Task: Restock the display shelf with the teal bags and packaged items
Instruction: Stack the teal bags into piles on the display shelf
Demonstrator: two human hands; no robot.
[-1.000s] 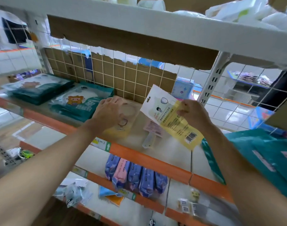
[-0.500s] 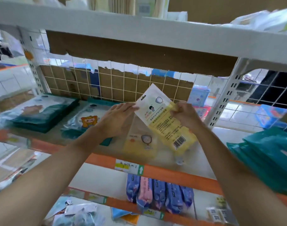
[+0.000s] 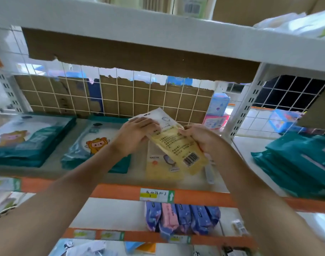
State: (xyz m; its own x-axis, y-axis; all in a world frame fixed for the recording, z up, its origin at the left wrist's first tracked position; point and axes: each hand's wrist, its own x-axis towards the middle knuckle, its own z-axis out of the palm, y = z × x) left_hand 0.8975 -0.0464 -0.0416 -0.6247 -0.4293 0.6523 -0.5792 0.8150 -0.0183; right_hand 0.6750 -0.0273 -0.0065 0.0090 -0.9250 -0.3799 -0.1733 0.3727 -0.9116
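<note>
Below the grip, a second packet [image 3: 158, 169] lies half hidden on the shelf [image 3: 119, 190]. The yellow packet [image 3: 176, 145] hangs above it, barcode end nearest, long axis slanting away leftward, print blurred. The right hand [image 3: 201, 138] clasps its right edge; the left hand [image 3: 135, 134] grips its far white end.

Both hands, L hand [image 3: 134, 133] & R hand [image 3: 200, 139], grip yellow packet [image 3: 178, 145] above shelf [image 3: 121, 190].

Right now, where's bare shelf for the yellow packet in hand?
Bare: between the white post and the right teal stack; a narrow strip between the cartoon teal bags and the flat yellow packet. Crowded: left end, where the left teal stack sits close beside them.
</note>
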